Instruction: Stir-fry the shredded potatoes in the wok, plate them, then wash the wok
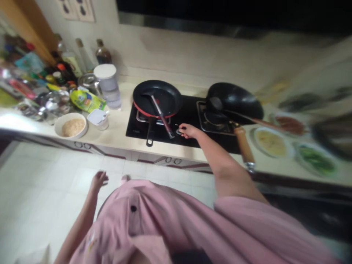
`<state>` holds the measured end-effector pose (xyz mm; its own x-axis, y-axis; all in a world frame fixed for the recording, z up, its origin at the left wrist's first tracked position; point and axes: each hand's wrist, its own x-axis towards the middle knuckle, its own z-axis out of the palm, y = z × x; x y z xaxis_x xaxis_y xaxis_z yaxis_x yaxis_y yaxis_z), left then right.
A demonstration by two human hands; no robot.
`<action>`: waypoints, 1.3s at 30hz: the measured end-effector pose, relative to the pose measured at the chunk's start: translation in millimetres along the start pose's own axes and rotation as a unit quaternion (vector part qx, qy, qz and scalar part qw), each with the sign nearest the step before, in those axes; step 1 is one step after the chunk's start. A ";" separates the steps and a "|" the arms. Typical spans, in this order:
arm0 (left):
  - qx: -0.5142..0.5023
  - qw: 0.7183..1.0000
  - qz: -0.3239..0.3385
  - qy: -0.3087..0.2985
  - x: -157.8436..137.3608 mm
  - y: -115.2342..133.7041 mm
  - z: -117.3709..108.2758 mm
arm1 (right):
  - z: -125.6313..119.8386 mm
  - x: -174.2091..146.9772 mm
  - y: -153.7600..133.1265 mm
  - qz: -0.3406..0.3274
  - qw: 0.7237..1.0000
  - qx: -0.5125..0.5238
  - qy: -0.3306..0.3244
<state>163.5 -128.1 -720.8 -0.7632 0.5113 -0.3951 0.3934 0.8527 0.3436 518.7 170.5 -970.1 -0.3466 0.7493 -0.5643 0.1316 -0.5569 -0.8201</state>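
Right hand [187, 130] is out on the stove knob [179, 131] at the front of the black hob [189, 110], fingers pinched around it, so by the look of it the burner control is the step in hand. The frying pan [157, 98] sits on the left burner with a spatula [162, 116] resting in it, nothing much cooking in there that I can make out. The wok [233, 101] waits on the right, while the left hand [98, 180] hangs loose and empty above the floor, and a bowl [70, 125] stands by on the surface [118, 130].

two pans [157, 99], three bottles [103, 53], four dishes of food [70, 126]
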 end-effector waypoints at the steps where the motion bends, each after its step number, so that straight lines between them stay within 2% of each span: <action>1: -0.070 0.997 -0.004 -0.031 -3.0 6.7 8.3 | 0.1 -1.9 2.1 -0.001 1.000 -0.006 -0.002; 2: -0.143 0.986 0.026 -0.084 -6.8 17.7 18.3 | 0.0 -3.7 4.5 -0.003 1.000 -0.014 -0.004; 4: -0.250 0.945 0.082 -0.196 -15.9 49.7 41.4 | -1.4 -6.4 9.3 -0.007 0.999 -0.031 -0.008; 6: -0.311 0.896 0.083 -0.306 -25.5 87.5 64.7 | -4.4 -8.6 13.1 -0.006 0.999 -0.052 -0.012; 7: -0.330 0.878 0.071 -0.340 -30.2 105.4 75.6 | -6.2 -9.8 14.6 -0.004 0.998 -0.064 -0.013; 10: -0.363 0.843 0.054 -0.392 -43.9 144.7 103.3 | -12.2 -14.3 17.9 0.003 0.995 -0.094 -0.016; 14: -0.399 0.810 0.052 -0.426 -57.3 164.6 128.4 | -19.2 -18.9 22.2 0.010 0.993 -0.115 -0.017; 19: -0.393 0.822 0.083 -0.404 -59.7 175.4 143.9 | -25.4 -17.7 26.6 0.018 0.993 -0.114 -0.014; 24: -0.352 0.832 0.119 -0.412 -57.0 181.4 151.5 | -28.9 -17.6 27.7 0.029 0.993 -0.113 -0.015; 32: -0.368 0.831 0.115 -0.401 -56.5 179.3 155.5 | -29.3 -20.5 27.6 0.035 0.993 -0.108 -0.017; 34: -0.367 0.835 0.111 -0.395 -55.7 174.7 154.0 | -29.2 -20.3 27.9 0.035 0.994 -0.107 -0.017; 36: -0.358 0.851 0.101 -0.371 -50.2 164.1 152.1 | -29.3 -19.9 28.1 0.035 0.994 -0.106 -0.016; 39: -0.302 0.889 0.099 -0.329 -27.1 129.1 146.4 | -29.7 -19.3 28.5 0.035 0.994 -0.102 -0.017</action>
<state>310.0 -16.2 -790.4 -0.1670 0.7664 -0.6203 -0.0127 0.6274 0.7786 556.7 150.8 -985.3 -0.3608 0.6971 -0.6197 0.3409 -0.5198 -0.7833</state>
